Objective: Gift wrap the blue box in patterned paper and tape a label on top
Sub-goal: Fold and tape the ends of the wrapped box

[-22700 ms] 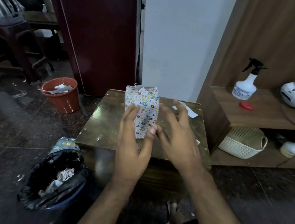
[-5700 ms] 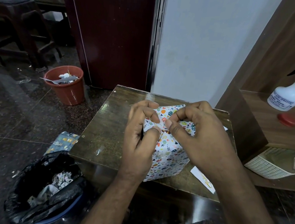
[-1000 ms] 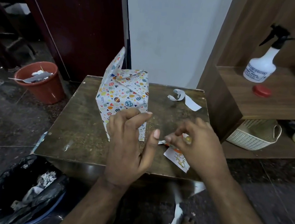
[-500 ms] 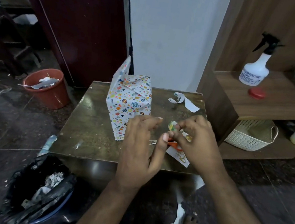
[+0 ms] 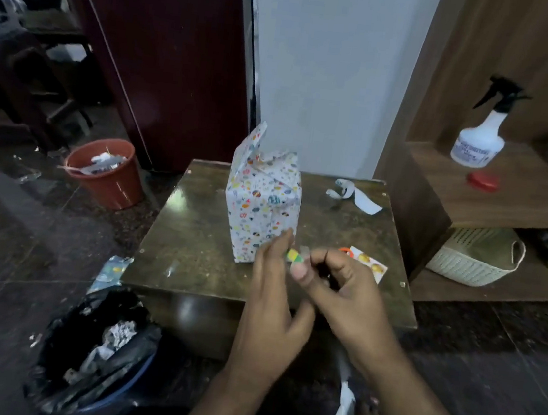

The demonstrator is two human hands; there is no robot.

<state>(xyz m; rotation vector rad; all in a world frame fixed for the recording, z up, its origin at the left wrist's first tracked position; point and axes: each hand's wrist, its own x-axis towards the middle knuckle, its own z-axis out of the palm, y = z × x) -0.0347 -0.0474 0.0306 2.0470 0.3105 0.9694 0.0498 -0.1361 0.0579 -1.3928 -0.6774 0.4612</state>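
1. Right hand (image 5: 342,284): grip curled round a small yellow-green item (image 5: 293,254), probably tape; blurred.
2. Left hand (image 5: 268,296): fingers nearly straight, fingertips touching the same item; no firm grip evident.
3. Wrapped box (image 5: 262,206): upright on the tabletop (image 5: 191,249), just beyond the grip; one top flap unsealed.
4. Handling: judged light; paper thin, tears easily; steady by the side walls.
5. Label (image 5: 367,262): flat, just right of the grip.
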